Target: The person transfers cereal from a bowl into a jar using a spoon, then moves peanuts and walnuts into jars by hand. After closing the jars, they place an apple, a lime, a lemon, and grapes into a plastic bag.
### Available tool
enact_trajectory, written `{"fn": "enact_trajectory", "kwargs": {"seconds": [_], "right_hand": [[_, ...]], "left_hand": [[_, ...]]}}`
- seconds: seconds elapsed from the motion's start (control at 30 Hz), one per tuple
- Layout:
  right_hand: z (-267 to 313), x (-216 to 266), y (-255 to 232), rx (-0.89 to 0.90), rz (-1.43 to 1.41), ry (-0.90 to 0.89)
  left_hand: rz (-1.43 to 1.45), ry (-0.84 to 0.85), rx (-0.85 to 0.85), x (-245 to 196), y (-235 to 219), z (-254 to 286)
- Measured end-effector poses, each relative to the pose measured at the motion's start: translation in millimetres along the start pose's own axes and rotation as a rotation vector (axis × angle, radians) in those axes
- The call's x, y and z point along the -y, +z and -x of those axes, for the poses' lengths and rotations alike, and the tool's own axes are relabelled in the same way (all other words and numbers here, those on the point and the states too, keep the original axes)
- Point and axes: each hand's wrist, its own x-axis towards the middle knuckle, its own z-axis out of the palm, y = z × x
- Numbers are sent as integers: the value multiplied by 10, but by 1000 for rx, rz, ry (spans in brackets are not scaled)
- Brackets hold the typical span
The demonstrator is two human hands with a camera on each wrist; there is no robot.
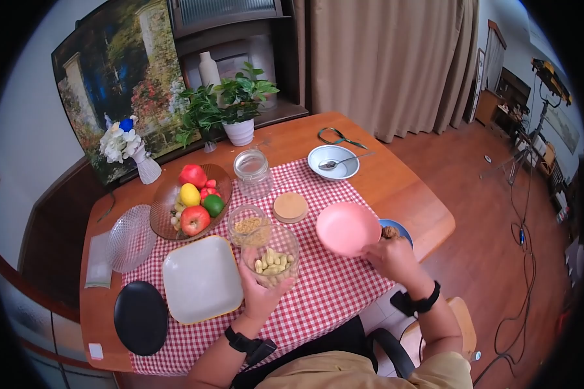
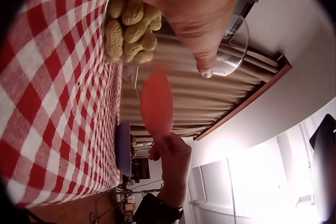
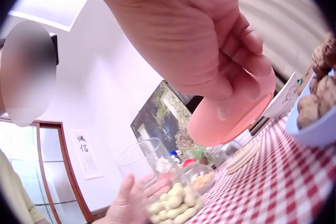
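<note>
- The left hand [image 1: 261, 293] reached forward over the table, palm up against the near side of a glass bowl [image 1: 272, 256], fingers spread round its wall.
- Its thumb [image 2: 207, 51] lay along the glass, tip pointing away from the wrist.
- The left forearm came up from the lap at a slant, a black strap round the wrist.
- The right hand [image 1: 389, 256] was raised just off the table, fingers curled and pinching the rim of a pink bowl [image 1: 347, 227], held tilted on edge.
- Its fingertips [image 3: 247, 72] pressed on the rim from behind.
- The right forearm ran back to a bent elbow, also strapped in black.
</note>
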Motion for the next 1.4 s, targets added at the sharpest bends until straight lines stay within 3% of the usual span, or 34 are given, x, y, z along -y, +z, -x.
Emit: {"fn": "enact_trajectory", "kwargs": {"seconds": [0.07,0.2,0.27,0.37,0.5,0.57,0.67,0.77,0.9,0.97,1.07,1.33,1.4], "right_hand": [[-194,-179,-47,27,96,-13],[-505,-664,-9,88,299,123],[-612,-901,85,86,338,154],[-741,-983,158,105,440,305],[-833,-751,243,-15,289,239],[-965,-583,312,174,113,247],[-1167,-258,422,312,75,192],[-1413,-153,752,315,46,52],[-1799,24,1087,344,-35,113],[-1971,71,1234,444,-116,229],[-2092,202,1419,486,8,292],[-2177,262,1457,483,101,320],[-2125,340,1379,397,72,325]], "left_hand": [[1,-25,8,-40,-3,1],[25,-8,6,-28,-11,-3],[-107,43,20,43,-27,-1],[-100,39,11,95,-25,9],[-105,52,-4,133,-19,2],[-135,57,-4,103,-17,0],[-138,69,-11,100,-14,6],[-65,33,-18,124,-3,5],[33,14,-22,165,9,5],[25,18,-24,177,0,15],[-40,33,-24,155,-9,0],[-44,71,-11,132,-2,-3],[-7,60,-19,157,1,-7]]}}
